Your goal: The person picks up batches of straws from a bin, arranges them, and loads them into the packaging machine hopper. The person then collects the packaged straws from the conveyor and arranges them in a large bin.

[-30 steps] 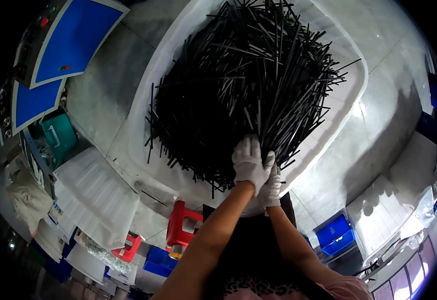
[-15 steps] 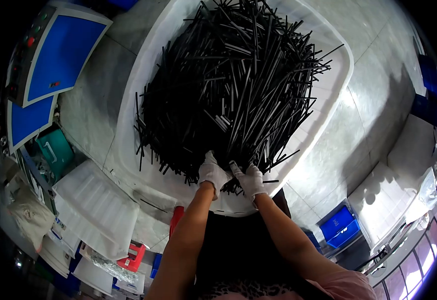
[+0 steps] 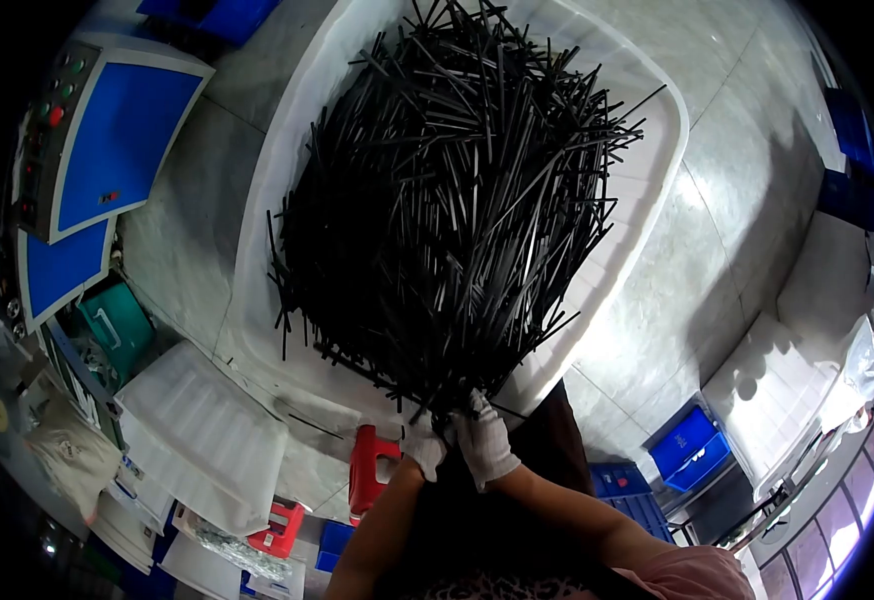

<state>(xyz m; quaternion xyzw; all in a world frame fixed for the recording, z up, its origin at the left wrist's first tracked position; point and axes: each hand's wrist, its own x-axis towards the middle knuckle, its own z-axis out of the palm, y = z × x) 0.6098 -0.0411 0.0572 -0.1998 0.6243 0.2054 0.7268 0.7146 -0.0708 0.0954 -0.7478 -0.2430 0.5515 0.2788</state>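
Note:
A large heap of thin black strips [image 3: 457, 230] fills a white plastic tub [image 3: 672, 150]; they look stiff and straight, and many point toward me. At the tub's near end, my left hand [image 3: 424, 445], in a whitish glove, is closed around strip ends. Right beside it, my gloved right hand [image 3: 484, 440] is also closed, its fingers pressed on the same bunch of ends. Dark strips and the dark apron behind them hide parts of the fingers.
A cabinet with blue panels [image 3: 127, 140] and buttons stands at the left. Near it are a green bin [image 3: 117, 325] and a white ribbed tray [image 3: 202, 430]. A red stool [image 3: 367, 470] stands close to my left arm. At the right is a blue bin [image 3: 692, 450].
Both hands have drawn back toward my body, from inside the tub to its near edge. Strips are now gathered toward the hands. The view has shifted a little.

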